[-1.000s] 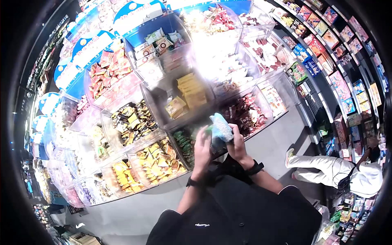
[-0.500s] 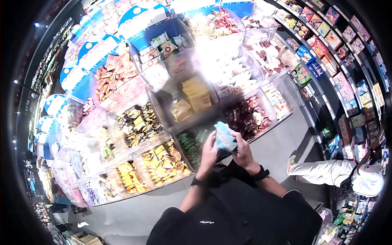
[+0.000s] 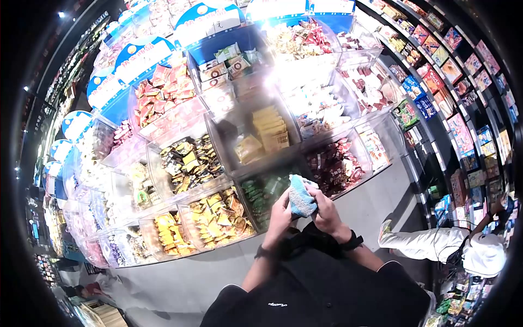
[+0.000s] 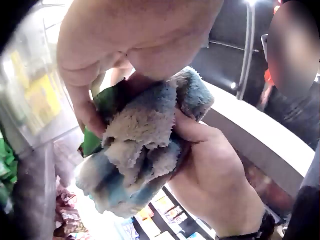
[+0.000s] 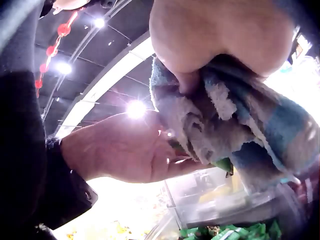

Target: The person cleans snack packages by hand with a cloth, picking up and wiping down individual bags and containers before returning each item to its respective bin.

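Both hands meet in front of my chest, over the near edge of the candy display. My right hand point(image 3: 328, 215) grips a fluffy blue and grey cloth point(image 3: 301, 197), bunched up in folds. In the left wrist view, my left hand point(image 4: 125, 40) pinches a green wrapped packet point(image 4: 91, 143) against the cloth. Folds of cloth cover most of that packet; only a green corner shows in the right wrist view. The thumb of the right hand point(image 4: 215, 160) presses into the cloth from the other side.
Clear-walled bins of wrapped sweets spread ahead: green packets point(image 3: 253, 193) nearest, dark red packets point(image 3: 338, 163) to the right, yellow packets point(image 3: 218, 218) to the left. A bin with yellow packs point(image 3: 269, 128) lies beyond. At right, a person in white point(image 3: 485, 253) is by stocked shelves.
The hands and cloth have come down and nearer my body. My left hand, blurred beside the cloth earlier, is now close against it. The bins have shifted slightly right in view.
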Demonstrator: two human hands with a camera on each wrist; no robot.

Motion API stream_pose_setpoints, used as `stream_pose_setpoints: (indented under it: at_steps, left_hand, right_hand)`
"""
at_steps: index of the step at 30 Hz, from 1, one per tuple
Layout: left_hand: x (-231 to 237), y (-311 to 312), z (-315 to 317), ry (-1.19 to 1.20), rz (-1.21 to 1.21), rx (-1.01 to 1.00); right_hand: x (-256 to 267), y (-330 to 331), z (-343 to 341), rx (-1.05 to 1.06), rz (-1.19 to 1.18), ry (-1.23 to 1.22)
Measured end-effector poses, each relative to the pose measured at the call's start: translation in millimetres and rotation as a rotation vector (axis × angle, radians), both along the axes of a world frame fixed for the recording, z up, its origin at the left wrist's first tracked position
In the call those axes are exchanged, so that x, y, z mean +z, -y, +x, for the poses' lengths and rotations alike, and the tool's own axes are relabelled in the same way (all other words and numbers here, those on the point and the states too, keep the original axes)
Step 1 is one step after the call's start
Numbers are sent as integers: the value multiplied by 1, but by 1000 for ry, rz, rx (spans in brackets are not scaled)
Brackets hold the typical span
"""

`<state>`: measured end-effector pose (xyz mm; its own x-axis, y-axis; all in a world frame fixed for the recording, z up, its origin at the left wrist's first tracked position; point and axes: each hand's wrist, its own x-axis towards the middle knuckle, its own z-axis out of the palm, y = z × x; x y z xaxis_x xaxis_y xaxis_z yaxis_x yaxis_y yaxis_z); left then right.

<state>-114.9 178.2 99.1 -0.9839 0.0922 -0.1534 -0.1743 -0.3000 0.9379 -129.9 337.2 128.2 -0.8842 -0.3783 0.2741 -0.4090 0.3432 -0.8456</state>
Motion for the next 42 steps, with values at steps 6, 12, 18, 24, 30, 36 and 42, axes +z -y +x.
stream_pose_setpoints:
  at_steps: [6, 12, 18, 24, 30, 36, 42]
  left_hand:
    - [-6, 11, 14, -62, -182, 21]
    - [14, 9, 19, 18, -86, 69]
    - [13, 8, 16, 104, -74, -13]
    - [8, 17, 11, -39, -62, -91]
    - [16, 18, 16, 22, 62, 27]
    - [8, 26, 18, 68, -81, 84]
    - [6, 43, 22, 62, -15, 60]
  right_hand:
    - [3, -6, -4, -20, -26, 123]
    - [7, -18, -3, -22, -119, 216]
    - [3, -21, 6, -8, -113, 178]
    - [17, -26, 7, 31, -108, 132]
    - [13, -26, 9, 23, -145, 199]
    - [22, -11, 10, 58, -106, 177]
    - [14, -6, 9, 54, -288, 323]
